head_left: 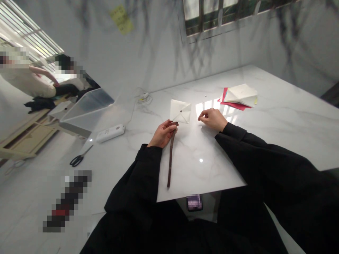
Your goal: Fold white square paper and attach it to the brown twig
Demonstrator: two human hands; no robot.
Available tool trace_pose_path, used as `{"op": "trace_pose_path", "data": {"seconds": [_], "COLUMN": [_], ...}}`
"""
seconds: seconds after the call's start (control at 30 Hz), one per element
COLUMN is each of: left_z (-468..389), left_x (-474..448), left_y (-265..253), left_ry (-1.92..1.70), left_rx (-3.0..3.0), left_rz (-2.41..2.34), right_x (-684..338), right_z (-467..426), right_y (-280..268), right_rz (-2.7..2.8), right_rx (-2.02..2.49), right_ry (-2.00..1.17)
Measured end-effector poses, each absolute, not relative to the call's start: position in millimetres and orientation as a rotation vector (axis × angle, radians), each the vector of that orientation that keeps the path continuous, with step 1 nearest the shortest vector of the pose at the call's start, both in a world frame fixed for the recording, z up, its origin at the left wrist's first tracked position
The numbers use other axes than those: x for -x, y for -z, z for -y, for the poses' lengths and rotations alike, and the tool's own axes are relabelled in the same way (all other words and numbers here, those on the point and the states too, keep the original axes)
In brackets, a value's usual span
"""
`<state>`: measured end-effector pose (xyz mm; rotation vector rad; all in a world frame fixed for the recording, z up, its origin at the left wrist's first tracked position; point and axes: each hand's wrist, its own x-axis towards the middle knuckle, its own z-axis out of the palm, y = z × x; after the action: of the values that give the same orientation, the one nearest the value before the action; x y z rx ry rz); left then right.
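Note:
A cream folded-paper pinwheel with a small silver pin head at its centre stands at the top of a thin brown stick. My left hand is closed around the upper end of this stick, just below the paper. The stick's lower part slants toward the table's near edge. To the right of the pinwheel, my right hand hovers low over the table, apart from the paper, with its fingers curled together. Whatever is between those fingertips, if anything, is hidden.
Cream, red and coloured paper sheets lie at the right. Two tiny silver bits sit behind my right hand. At left are black-handled scissors, a white device, a clear plastic box and a coiled cable. Other people sit beyond.

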<state>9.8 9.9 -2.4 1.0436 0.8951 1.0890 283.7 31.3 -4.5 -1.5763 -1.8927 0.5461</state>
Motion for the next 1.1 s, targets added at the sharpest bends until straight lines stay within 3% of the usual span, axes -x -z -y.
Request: {"op": "trace_pose_path", "data": {"seconds": [0.4,1.1], "left_z": [-7,-12], "left_x": [-28,-26], "left_y": [2,-4], "left_ry": [-1.297,-1.378], "left_rx": [-0.81,-0.774], "left_rz": [-0.813,-0.865], "right_x": [-248,-251], "right_z": [-1,0], "right_y": [1,-5], "right_rz": [1.922,2.06], "right_rx": [0.968,0.908], "right_ry": [-1.377,-1.642]}}
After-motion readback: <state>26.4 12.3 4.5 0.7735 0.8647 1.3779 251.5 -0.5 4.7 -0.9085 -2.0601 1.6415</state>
